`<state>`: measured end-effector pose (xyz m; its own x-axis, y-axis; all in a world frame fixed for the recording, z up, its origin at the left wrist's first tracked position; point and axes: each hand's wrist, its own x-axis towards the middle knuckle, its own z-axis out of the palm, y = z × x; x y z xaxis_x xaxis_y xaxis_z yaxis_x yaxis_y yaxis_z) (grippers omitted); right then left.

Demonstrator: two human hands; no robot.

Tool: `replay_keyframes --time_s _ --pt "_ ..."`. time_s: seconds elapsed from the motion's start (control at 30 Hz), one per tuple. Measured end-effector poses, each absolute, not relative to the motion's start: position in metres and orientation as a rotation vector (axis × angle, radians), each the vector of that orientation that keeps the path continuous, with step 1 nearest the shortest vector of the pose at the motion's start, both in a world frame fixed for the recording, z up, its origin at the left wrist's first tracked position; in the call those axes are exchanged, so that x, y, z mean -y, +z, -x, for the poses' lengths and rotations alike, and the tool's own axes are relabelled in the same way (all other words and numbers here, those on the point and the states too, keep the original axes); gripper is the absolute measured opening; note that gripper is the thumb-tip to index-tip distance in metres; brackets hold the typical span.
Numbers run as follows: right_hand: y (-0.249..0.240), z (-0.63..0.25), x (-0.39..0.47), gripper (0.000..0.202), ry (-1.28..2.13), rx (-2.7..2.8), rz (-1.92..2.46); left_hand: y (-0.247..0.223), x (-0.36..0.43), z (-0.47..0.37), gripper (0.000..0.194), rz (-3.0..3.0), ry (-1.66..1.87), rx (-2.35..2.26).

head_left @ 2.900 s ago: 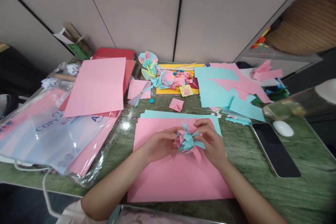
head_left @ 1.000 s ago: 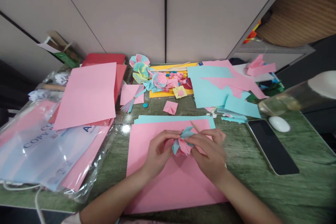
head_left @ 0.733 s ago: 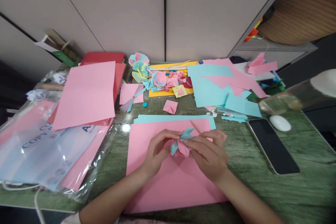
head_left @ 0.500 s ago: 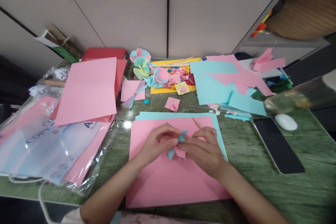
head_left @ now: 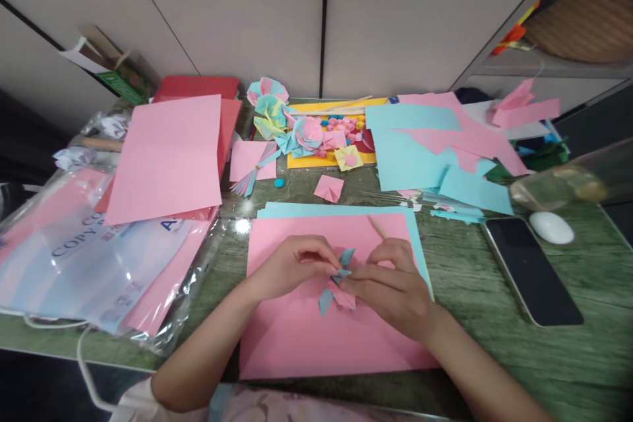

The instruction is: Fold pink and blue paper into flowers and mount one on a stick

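Both my hands meet over a stack of pink paper, with light blue sheets showing beneath its far edge. Between them is a small folded paper piece in pink and light blue, with blue points sticking out. My left hand pinches a blue tip of it between thumb and fingers. From the other side, my right hand grips its pink part, partly covering it. A thin wooden stick juts out past the right hand's fingers; its other end is hidden.
Farther back are paper flowers, a pink folded square and a blue dot. Cut paper lies back right, near a phone and a white mouse. Pink sheets and a plastic paper bag cover the left.
My left fingers have shifted to another blue tip, which now lies bent between the hands. The folded piece has turned slightly, and the whole view has shifted a little.
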<state>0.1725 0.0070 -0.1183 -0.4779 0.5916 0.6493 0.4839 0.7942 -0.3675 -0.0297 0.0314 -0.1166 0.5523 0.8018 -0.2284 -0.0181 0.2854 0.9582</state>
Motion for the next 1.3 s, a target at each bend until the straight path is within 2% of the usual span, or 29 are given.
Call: replay_keyframes --time_s 0.63,0.8,0.97,1.3 --pt "-0.1246 -0.1712 -0.0061 0.010 0.139 2.136 0.848 -0.1187 -0.0260 0.0253 0.009 -1.328 0.765 -0.884" --pt "-0.1244 -0.1731 -0.0048 0.016 0.141 2.125 0.829 -0.1195 -0.0252 0.0248 0.011 -1.408 0.764 -0.870" --pt "-0.1232 -0.1748 -0.0041 0.021 0.121 2.093 0.786 -0.1204 -0.0242 0.0247 0.010 -1.402 0.766 -0.871" --pt "-0.1248 -0.1780 -0.0032 0.017 0.094 2.131 0.759 -0.1203 -0.0237 0.0226 0.009 -1.322 0.773 -0.868"
